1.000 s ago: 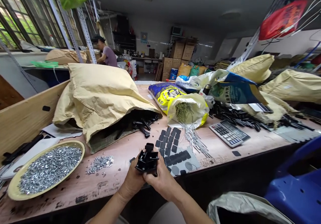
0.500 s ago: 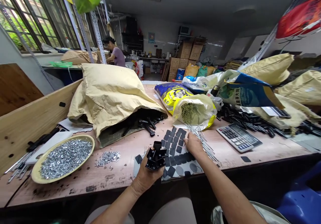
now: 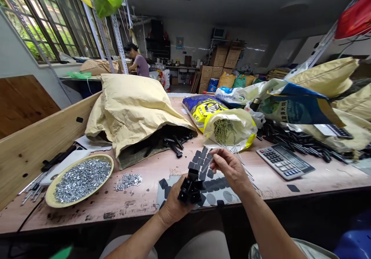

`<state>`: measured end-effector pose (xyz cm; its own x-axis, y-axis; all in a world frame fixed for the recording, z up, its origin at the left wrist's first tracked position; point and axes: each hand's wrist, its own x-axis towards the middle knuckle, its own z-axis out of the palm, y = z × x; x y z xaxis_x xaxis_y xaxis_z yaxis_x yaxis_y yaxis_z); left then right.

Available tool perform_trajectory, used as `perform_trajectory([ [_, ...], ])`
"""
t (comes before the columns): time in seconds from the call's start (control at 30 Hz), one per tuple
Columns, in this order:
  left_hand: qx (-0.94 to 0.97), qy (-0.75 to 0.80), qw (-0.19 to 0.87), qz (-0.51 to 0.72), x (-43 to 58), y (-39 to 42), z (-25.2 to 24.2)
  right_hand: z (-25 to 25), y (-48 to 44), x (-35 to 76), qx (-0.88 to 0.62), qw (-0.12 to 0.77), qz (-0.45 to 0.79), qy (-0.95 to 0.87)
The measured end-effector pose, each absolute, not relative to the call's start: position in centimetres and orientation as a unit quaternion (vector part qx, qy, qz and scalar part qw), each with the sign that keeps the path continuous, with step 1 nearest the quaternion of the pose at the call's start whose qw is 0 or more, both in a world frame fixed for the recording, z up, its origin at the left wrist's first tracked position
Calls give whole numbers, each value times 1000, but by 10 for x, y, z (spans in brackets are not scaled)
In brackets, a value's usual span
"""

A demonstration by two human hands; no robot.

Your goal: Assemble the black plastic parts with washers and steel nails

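R hand (image 3: 230, 170) being drawn back from rods (image 3: 223, 132) twd L hand (image 3: 175, 203)

Vs. 0.5 s ago, R hand is being held higher & closer to L hand, fingers curled, thumb + index drawn tog. above the dark pads (image 3: 199, 160). Thin blurred streak is being seen at its fingertips; whether 1 rod is being pinched can't be told. Cluster of black pcs (image 3: 191, 185) is being gripped in L hand, fingers wrapped round it, hollow ends being turned up twd cam., over front part of table (image 3: 150, 179). Grey sheet (image 3: 159, 197) is being partly hidden by L hand & by some pads; more pads are being seen in rows just beyond. Behind R hand, rods are being held in mouth of plastic bag (image 3: 203, 106), some being spilled onto table & partly hidden by R hand. Calc. (image 3: 285, 160) is being seen to R of rods. At L, bowl (image 3: 50, 203) is being filled by small nut-like metal pcs, w/ small pile (image 3: 128, 181) of similar pcs being spread just beside it. Behind pile, paper sack (image 3: 136, 104) is being seen on its side, black parts (image 3: 174, 147) being exposed at its mouth. Far back, 1 person (image 3: 142, 66) in purple top is being seen side-on.
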<state>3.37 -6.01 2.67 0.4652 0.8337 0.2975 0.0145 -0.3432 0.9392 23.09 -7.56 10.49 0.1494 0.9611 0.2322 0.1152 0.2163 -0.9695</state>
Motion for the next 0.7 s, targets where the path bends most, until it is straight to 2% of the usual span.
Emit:
perform_trajectory([
  [0.13,767,299,420,382,37,-64,36,115,-90,210,-472,555,356,-585],
  [0.33,776,271,427,377,34,-66,38,101,-98,199,-507,549,208,-631],
  [0.43,774,267,428,383,33,-62,31,101,-106,189,-495,511,158,-685],
  [0.57,746,280,434,421,27,-58,27,100,-113,194,-451,469,186,-736],
  [0.63,732,267,456,430,23,-58,29,92,-109,215,-499,445,215,-711],
  [0.7,716,249,487,434,20,-59,33,79,-98,246,-630,408,201,-630],
])
